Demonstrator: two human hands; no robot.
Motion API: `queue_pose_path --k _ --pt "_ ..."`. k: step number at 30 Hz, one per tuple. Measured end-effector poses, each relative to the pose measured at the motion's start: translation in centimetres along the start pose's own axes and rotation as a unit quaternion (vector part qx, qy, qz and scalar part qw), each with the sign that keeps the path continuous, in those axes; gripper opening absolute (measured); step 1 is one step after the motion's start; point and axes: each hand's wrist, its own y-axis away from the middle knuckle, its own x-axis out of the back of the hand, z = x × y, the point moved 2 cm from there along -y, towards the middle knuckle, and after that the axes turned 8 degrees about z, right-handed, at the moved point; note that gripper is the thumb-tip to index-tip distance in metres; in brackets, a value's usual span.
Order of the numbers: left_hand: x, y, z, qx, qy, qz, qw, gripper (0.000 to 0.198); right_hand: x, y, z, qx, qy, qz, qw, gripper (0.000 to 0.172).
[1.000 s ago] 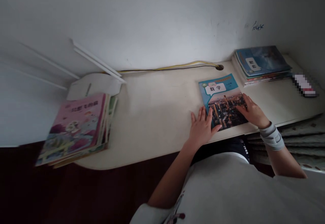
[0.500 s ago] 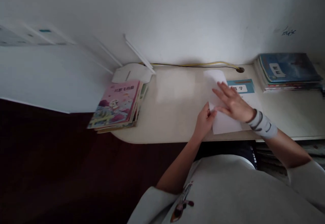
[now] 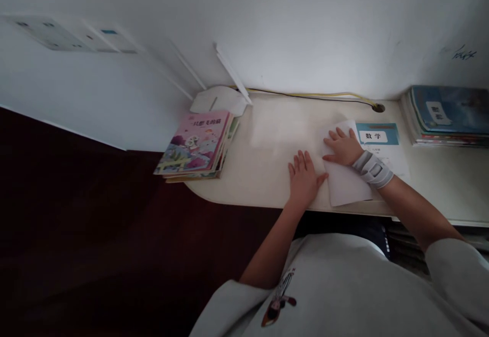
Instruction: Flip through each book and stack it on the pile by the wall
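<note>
A textbook lies open on the cream desk; its cover is folded over to the left, white inside up, and the title page with a blue band shows. My right hand lies flat on the turned cover, fingers spread, a grey brace on the wrist. My left hand rests flat on the desk just left of the cover's edge, fingers spread, thumb touching the edge. Neither hand grips anything.
A stack of picture books with a pink cover sits at the desk's left end beside a white lamp base. A second book stack stands at the right. A cable runs along the wall to a hole.
The closed textbook has been opened: the cover swung over to the left and now lies flat. My right hand moved onto it and my left hand let go and flattened. The view shifted left.
</note>
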Motion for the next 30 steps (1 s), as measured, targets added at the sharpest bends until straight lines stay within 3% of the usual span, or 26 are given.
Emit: queue_pose_path --k 6,15,23,27,30 --pt "-0.5 -0.1 -1.1 -0.01 0.081 0.023 0.996 0.065 -0.6 -1.4 -1.1 0.021 -0.008 -0.005 1.0 0.058" --pt "0.0 -0.5 -2.3 0.076 0.145 0.012 0.986 0.06 -0.7 -1.1 -1.0 0.045 0.006 -0.036 0.998 0.067" --pt "-0.3 -0.1 -3.0 0.088 0.236 0.076 0.965 0.056 -0.5 -0.5 -0.1 0.065 0.013 -0.047 0.997 0.067" --pt "0.0 0.3 -2.5 0.01 0.202 0.074 0.977 0.055 -0.5 -1.4 -0.7 0.06 0.006 -0.064 0.996 0.073" --pt "0.1 0.6 -1.8 -0.08 0.128 0.032 0.988 0.058 -0.6 -2.2 -1.2 0.054 0.01 -0.074 0.996 0.074"
